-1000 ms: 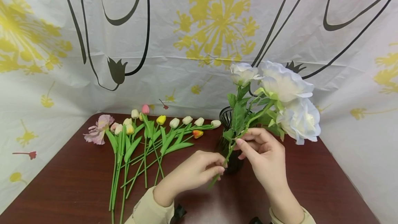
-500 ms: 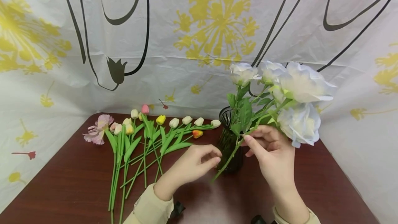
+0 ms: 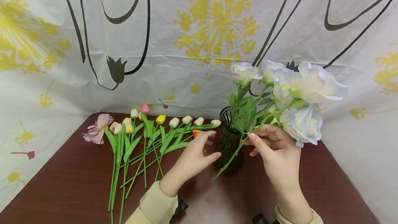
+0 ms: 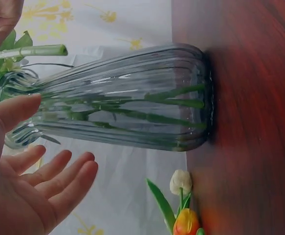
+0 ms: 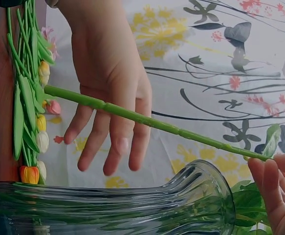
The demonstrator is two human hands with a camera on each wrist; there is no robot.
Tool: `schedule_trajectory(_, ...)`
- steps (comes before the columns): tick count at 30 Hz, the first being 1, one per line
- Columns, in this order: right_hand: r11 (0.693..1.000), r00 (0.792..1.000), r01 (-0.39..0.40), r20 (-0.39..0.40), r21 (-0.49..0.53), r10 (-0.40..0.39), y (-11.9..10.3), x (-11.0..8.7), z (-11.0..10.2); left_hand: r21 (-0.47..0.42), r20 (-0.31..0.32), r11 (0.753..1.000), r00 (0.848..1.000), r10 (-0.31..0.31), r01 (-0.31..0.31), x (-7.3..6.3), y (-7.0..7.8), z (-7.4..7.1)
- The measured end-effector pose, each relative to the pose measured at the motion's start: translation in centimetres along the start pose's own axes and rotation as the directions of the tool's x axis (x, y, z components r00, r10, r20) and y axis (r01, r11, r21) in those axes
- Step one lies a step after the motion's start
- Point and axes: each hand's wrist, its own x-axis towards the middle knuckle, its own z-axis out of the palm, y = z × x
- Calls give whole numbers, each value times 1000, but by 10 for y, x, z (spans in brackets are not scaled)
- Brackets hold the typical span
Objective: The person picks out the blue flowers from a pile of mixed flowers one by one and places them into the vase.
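My right hand (image 3: 278,148) pinches the green stem (image 5: 147,120) of a large pale blue-white artificial flower (image 3: 318,82), its cut end slanting down in front of the vase. The ribbed, dark glass vase (image 4: 127,100) stands upright, with several stems visible inside it. Pale blue-white blooms (image 3: 244,73) and leaves rise above its rim. To the vase's left, my left hand (image 3: 196,155) is held apart from it with fingers spread and thumb out, nothing in its grasp. In the right wrist view, the pinched stem crosses in front of that left hand.
Artificial tulips (image 3: 174,123) in white, yellow, pink and orange lie across the left of the dark red-brown table (image 3: 77,182). A pink ruffled flower (image 3: 98,129) lies at their far left. A patterned white cloth (image 3: 174,44) hangs behind the table.
My right hand has moved right with the flower, its stem end swinging clear of my left hand. The left hand has let go of the stem and spread its fingers near the vase.
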Motion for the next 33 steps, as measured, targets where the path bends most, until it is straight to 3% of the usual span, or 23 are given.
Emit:
schedule_trajectory(5, 1000, 1000, 3, -28, 23, -3, 1, 1, -2, 20, 81, 998, 995, -55, 53, 4, 1, 7)
schedule_trajectory(9, 999, 999, 10, -51, 41, -8, 1, 2, -4, 23, 107, 998, 992, -64, 62, 7, 0, 14)
schedule_trajectory(19, 1000, 997, -17, -71, -21, 15, -3, 5, -6, 30, 90, 997, 993, -72, 70, 15, -10, 29)
schedule_trajectory(26, 1000, 996, -16, -83, 13, 17, -4, 6, -6, 22, 92, 997, 993, -70, 68, 19, -17, 35)
schedule_trajectory(33, 999, 989, -43, -143, 10, 44, -6, 8, -5, 64, 97, 994, 991, -96, 90, 20, -21, 36)
